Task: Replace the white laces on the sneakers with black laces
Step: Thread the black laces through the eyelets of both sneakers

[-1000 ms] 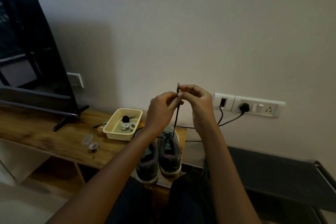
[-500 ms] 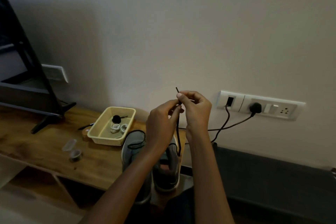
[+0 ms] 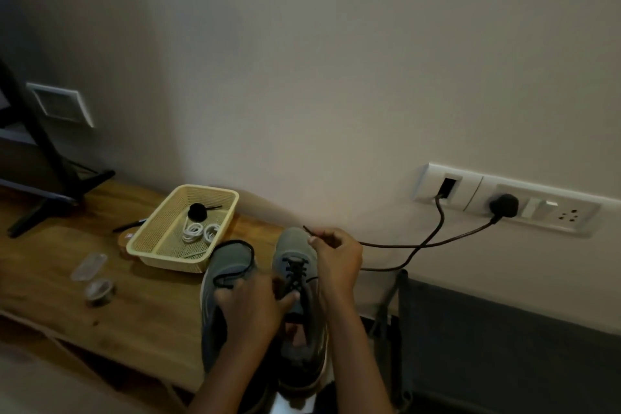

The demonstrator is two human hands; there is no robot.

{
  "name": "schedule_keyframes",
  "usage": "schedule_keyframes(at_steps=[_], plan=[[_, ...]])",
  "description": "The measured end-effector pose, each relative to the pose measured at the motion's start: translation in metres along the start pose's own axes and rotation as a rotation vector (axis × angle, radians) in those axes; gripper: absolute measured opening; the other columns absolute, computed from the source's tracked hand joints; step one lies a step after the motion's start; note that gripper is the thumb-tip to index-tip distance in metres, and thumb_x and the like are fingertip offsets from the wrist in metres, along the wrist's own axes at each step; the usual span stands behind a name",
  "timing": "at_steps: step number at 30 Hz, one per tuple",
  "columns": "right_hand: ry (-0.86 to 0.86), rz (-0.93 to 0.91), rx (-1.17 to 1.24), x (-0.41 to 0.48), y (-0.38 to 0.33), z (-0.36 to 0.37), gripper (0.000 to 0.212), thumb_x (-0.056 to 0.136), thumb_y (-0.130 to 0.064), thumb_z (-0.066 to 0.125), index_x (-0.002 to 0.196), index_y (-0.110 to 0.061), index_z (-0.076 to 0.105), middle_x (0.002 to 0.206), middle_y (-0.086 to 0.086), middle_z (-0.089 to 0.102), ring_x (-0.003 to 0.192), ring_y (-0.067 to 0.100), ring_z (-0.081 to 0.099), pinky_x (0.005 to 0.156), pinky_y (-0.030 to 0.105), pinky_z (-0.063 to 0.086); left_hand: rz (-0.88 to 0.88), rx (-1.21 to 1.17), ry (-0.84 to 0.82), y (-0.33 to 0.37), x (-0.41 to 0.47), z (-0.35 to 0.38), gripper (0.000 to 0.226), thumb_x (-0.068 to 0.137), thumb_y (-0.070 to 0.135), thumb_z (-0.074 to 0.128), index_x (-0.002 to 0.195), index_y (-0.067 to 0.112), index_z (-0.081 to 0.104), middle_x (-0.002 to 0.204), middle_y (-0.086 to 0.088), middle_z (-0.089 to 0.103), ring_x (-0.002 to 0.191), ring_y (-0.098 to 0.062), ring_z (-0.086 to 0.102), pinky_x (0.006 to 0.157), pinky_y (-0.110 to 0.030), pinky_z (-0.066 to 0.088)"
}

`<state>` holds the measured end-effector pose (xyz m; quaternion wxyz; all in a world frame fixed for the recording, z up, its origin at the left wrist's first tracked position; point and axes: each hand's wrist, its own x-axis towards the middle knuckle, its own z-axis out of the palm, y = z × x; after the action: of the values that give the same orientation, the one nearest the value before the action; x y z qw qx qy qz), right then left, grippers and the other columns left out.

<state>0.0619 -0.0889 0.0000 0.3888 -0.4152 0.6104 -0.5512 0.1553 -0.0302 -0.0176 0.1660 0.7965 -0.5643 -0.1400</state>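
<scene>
**Right hand on lace tip, left on the shoes**

We pinch the black lace (image 3: 311, 234) end in the right hand (image 3: 337, 257), over the part-laced right sneaker (image 3: 294, 245). Left hand (image 3: 248, 307) lies on the left sneaker (image 3: 228, 260), thumb at the right one's tongue; whether it grips anything is unclear. Both sit on the counter (image 3: 134, 312) beside the basket (image 3: 161, 257) with white laces (image 3: 198, 233).

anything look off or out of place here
Nothing spilled or damaged. The only odd bit: a loose black lace lies looped over the toe of the left-hand sneaker, while the right hand pinches the second lace on the other sneaker.
</scene>
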Motion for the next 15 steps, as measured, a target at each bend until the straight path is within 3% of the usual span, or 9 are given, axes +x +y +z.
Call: schedule_keyframes(at_steps=[2,5,11,15], plan=[[0.017,0.067,-0.029,0.005,0.006,0.001,0.021,0.073,-0.004,0.074,0.068,-0.023,0.067,0.077,0.002,0.070,0.077,0.021,0.066,0.084,0.043,0.053,-0.011,0.006,0.054,0.002,0.000,0.002,0.018,0.087,0.048,0.059,0.098,0.036,0.064,0.102,0.013,0.065,0.109,-0.012,0.053,0.079,-0.034,0.019],[0.006,0.130,-0.048,0.004,0.010,0.004,0.025,0.070,-0.006,0.076,0.058,-0.026,0.065,0.073,-0.002,0.070,0.079,0.023,0.066,0.089,0.051,0.048,-0.056,-0.030,0.094,0.000,0.006,0.001,0.012,0.090,0.040,0.059,0.097,0.036,0.067,0.101,0.012,0.068,0.111,-0.012,0.051,0.085,-0.034,0.019],[-0.092,0.181,-0.130,0.007,0.009,0.007,0.023,0.077,-0.009,0.069,0.060,-0.022,0.061,0.074,-0.004,0.066,0.084,0.022,0.063,0.091,0.051,0.047,-0.069,0.003,0.025,0.000,0.008,0.007,0.020,0.087,0.046,0.060,0.102,0.035,0.067,0.106,0.012,0.066,0.117,-0.014,0.046,0.095,-0.039,0.017],[-0.143,0.236,-0.430,0.002,0.011,0.006,0.013,0.089,-0.022,0.054,0.085,-0.018,0.066,0.108,0.002,0.050,0.117,0.032,0.039,0.103,0.043,0.033,-0.097,-0.015,0.023,-0.002,0.012,0.007,0.014,0.092,0.039,0.056,0.085,0.030,0.065,0.095,0.010,0.066,0.111,-0.014,0.051,0.100,-0.040,0.016]])
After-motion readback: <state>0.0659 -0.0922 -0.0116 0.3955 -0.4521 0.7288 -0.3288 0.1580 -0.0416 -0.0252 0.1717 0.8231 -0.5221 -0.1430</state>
